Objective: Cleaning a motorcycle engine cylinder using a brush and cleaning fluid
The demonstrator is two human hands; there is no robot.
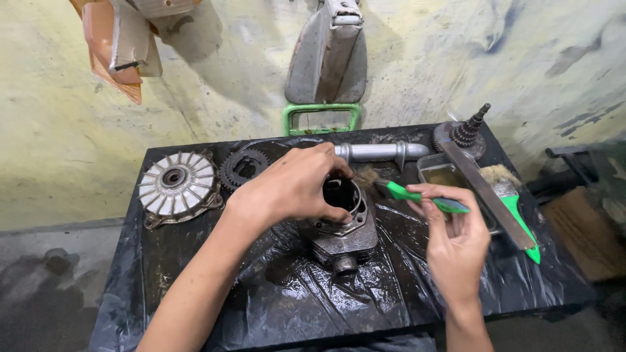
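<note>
A grey metal engine cylinder (344,240) with cooling fins stands on a low table covered in black plastic sheet (274,293). My left hand (290,186) grips the cylinder's top rim, the fingers curled over the bore. My right hand (453,234) holds a green-handled brush (417,195), whose bristles touch the cylinder's upper edge on the right side.
A finned round hub (177,182) and a dark sprocket (242,168) lie at the back left. A grey metal tube (381,152), a gear cluster (468,133), a tray of yellowish liquid (447,175), a flat metal bar (486,192) and a second green brush (515,195) sit at the right.
</note>
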